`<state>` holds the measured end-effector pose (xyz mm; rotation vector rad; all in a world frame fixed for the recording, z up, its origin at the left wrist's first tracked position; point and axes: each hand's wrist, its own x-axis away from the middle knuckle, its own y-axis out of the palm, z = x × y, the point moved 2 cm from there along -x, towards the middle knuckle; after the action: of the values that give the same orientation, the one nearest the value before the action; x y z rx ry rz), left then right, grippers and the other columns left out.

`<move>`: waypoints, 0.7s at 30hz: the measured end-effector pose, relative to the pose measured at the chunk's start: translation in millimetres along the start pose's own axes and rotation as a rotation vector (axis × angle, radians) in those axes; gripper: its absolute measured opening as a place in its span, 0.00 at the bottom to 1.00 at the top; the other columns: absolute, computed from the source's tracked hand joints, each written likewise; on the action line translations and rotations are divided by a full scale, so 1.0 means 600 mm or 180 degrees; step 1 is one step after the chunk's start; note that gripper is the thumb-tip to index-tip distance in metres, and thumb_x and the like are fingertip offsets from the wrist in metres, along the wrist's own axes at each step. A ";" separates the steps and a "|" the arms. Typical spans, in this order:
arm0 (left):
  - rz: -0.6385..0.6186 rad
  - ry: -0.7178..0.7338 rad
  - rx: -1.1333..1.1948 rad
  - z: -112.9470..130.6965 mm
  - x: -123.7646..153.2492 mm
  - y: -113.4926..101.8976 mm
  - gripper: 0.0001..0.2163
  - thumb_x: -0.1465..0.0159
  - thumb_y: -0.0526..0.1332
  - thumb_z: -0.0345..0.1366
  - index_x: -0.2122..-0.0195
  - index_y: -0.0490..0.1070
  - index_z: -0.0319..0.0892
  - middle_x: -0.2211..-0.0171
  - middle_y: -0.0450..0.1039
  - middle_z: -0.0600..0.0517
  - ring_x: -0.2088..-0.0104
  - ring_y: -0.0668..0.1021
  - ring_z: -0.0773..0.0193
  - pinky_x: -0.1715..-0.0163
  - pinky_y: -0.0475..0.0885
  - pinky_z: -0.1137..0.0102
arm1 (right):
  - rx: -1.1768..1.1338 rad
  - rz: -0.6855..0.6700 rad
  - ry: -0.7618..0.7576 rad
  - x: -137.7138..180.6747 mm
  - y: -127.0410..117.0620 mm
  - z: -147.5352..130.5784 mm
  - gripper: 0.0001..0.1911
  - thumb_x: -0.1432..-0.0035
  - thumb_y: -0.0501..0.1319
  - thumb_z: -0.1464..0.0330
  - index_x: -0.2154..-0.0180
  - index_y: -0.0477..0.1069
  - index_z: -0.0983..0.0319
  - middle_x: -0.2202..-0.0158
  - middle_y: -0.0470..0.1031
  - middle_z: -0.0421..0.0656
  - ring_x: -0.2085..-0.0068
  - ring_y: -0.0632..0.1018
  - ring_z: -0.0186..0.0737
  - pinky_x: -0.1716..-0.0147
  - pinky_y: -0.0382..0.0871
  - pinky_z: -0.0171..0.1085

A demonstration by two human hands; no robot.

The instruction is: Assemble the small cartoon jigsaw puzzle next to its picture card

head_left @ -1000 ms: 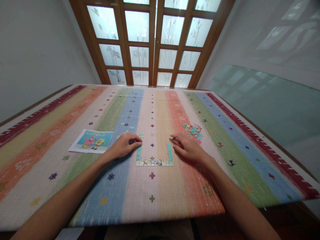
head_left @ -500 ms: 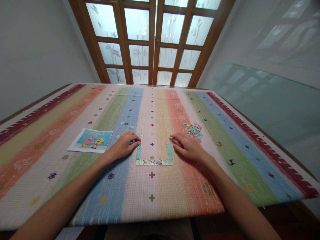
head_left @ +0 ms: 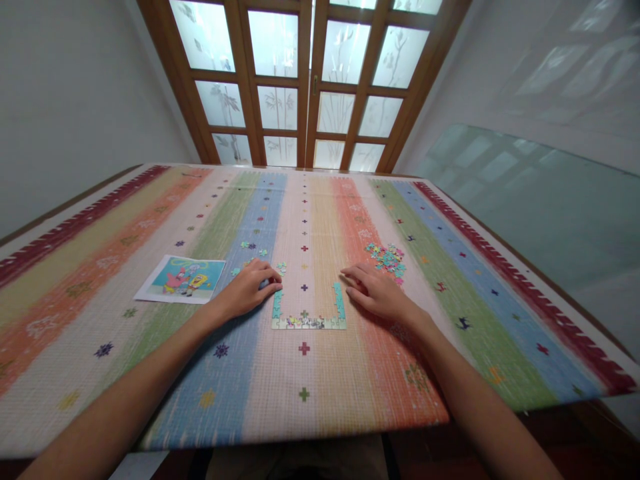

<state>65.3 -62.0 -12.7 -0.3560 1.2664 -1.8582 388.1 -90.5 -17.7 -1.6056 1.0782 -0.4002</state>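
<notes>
A partly joined puzzle frame (head_left: 309, 323), U-shaped with a bottom row and two short side columns, lies on the striped tablecloth (head_left: 320, 373). My left hand (head_left: 249, 289) rests just left of its left column, fingers curled over a small dark puzzle piece. My right hand (head_left: 376, 292) lies flat beside the right column, fingers stretched out and touching the cloth. A heap of loose teal and pink pieces (head_left: 386, 257) sits just beyond my right hand. A few loose pieces (head_left: 253, 248) lie beyond my left hand.
A cartoon reference picture (head_left: 183, 279) lies on the cloth to the left of my left hand. Wooden doors with frosted glass panes (head_left: 305, 80) stand behind the table. A glass sheet (head_left: 540, 207) leans at the right wall.
My left hand has shifted slightly left and its fingers have drawn back from the frame's left column. The right hand has barely moved.
</notes>
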 end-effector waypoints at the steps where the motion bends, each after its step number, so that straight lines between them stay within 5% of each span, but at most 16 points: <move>1: -0.0011 -0.0003 0.0000 -0.001 0.000 0.000 0.08 0.30 0.59 0.40 0.61 0.76 0.44 0.62 0.76 0.49 0.56 0.74 0.54 0.50 0.69 0.57 | 0.0005 0.0001 -0.0002 0.000 0.000 0.000 0.15 0.34 0.55 0.68 0.48 0.72 0.61 0.53 0.77 0.52 0.53 0.77 0.50 0.53 0.71 0.47; 21: 0.0153 0.0134 -0.0025 0.003 0.001 -0.010 0.10 0.27 0.55 0.39 0.60 0.75 0.44 0.61 0.76 0.47 0.55 0.75 0.54 0.52 0.71 0.58 | 0.0044 -0.0115 -0.0005 -0.002 -0.006 -0.006 0.13 0.34 0.55 0.68 0.51 0.73 0.60 0.54 0.77 0.50 0.54 0.77 0.48 0.53 0.70 0.46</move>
<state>63.4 -62.5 -6.9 -0.2898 1.2999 -1.8291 386.4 -91.5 -13.2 -1.6150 1.0444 -0.4294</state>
